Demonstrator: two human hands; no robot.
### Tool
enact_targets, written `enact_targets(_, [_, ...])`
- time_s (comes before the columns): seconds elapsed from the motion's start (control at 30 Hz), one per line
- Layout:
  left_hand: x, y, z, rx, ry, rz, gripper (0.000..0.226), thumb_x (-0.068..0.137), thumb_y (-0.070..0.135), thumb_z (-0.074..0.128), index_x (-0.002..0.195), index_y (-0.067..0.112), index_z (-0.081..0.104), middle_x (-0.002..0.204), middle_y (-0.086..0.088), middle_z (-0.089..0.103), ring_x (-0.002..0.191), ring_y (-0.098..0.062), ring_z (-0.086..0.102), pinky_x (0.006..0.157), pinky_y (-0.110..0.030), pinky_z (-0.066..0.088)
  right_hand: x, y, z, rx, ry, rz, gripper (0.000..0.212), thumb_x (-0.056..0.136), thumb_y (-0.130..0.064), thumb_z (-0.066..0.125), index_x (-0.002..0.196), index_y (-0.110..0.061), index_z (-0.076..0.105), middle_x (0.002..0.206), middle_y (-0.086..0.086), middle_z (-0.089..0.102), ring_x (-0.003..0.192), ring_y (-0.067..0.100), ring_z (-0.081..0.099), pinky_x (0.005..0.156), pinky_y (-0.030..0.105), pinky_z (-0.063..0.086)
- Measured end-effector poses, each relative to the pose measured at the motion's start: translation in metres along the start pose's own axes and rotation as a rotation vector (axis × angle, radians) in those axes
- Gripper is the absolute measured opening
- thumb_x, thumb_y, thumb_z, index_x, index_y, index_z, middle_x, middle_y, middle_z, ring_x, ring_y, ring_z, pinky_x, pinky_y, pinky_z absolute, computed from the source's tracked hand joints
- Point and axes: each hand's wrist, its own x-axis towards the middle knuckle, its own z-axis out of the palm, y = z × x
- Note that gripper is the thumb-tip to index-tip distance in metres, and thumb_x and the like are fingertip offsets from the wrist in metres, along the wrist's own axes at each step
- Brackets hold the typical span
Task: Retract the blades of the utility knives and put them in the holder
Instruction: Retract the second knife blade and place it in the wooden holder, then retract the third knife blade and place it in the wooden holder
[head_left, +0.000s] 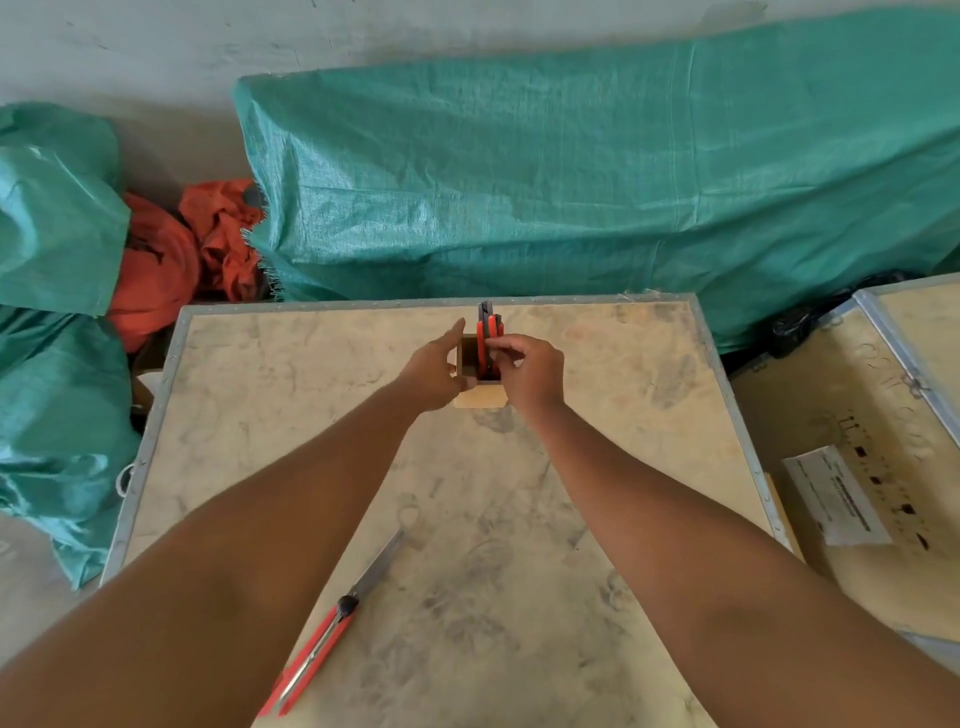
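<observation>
Two hands meet at the wooden holder (478, 397), well inside the table's far metal edge (441, 304). Left hand (434, 371) cups its left wall, fingers loosely spread. Right hand (527, 371) pinches an upright red utility knife (488, 338) standing in it. Second knife (332, 623), blade extended, lies near the front edge; bare tabletop between.

- Table top (519, 519): matt plywood, smudged grey, edged in dull metal strip.
- Holder (480, 397): pale bare wood, unvarnished.
- Knife on the table (332, 623): red plastic body, bare steel blade with a dull sheen.
- Tarp (571, 182): green woven plastic, faintly glossy, frayed edge.
</observation>
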Motion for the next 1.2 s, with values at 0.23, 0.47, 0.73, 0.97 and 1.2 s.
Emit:
enact_targets(0.23, [0.018,0.000,-0.017,0.089,-0.140,-0.026,0.099,0.076,0.015,0.083,0.156,0.020,0.025,0.151,-0.006,0.048,0.105,-0.027,0.068,0.073,-0.044,0.063,0.004,-0.001,0.004,-0.060,0.048,-0.042,0.018,0.084,-0.006,0.075,0.098,-0.016,0.081,0.098,0.005,0.075,0.093,0.018,0.066,0.086,0.026,0.052])
enact_targets(0.47, [0.015,-0.005,-0.011,-0.010,-0.101,-0.040,0.097,0.077,0.009,0.082,0.155,0.026,0.026,0.140,-0.008,0.058,0.100,-0.025,0.071,0.071,-0.040,0.063,0.011,-0.007,0.008,-0.071,-0.030,0.031,0.020,0.080,-0.011,0.079,0.098,-0.017,0.077,0.093,0.001,0.078,0.084,0.018,0.072,0.078,0.037,0.061])
enact_targets(0.73, [0.017,-0.018,-0.008,-0.086,-0.076,-0.076,0.099,0.075,0.014,0.085,0.154,0.033,0.028,0.136,-0.008,0.063,0.096,-0.025,0.073,0.074,-0.042,0.064,0.013,-0.009,0.006,-0.049,-0.049,0.092,0.018,0.086,-0.013,0.076,0.104,-0.013,0.079,0.097,0.004,0.080,0.088,0.018,0.075,0.084,0.033,0.061])
enact_targets(0.97, [0.002,-0.012,-0.005,-0.112,0.026,-0.052,0.096,0.076,0.019,0.085,0.155,0.026,0.030,0.151,-0.002,0.050,0.104,-0.023,0.070,0.083,-0.042,0.060,-0.012,-0.001,-0.007,0.061,-0.005,0.068,0.023,0.085,-0.006,0.077,0.108,-0.008,0.077,0.103,0.006,0.078,0.086,0.009,0.069,0.079,0.004,0.049])
enact_targets(1.2, [-0.060,-0.004,-0.014,-0.085,0.169,-0.108,0.056,0.082,0.027,0.079,0.134,0.025,0.061,0.137,0.000,0.063,0.103,-0.018,0.069,0.073,-0.031,0.057,-0.052,-0.027,-0.025,0.102,-0.062,0.047,0.023,0.088,-0.005,0.073,0.110,-0.009,0.075,0.109,0.006,0.076,0.091,0.016,0.071,0.088,0.022,0.055])
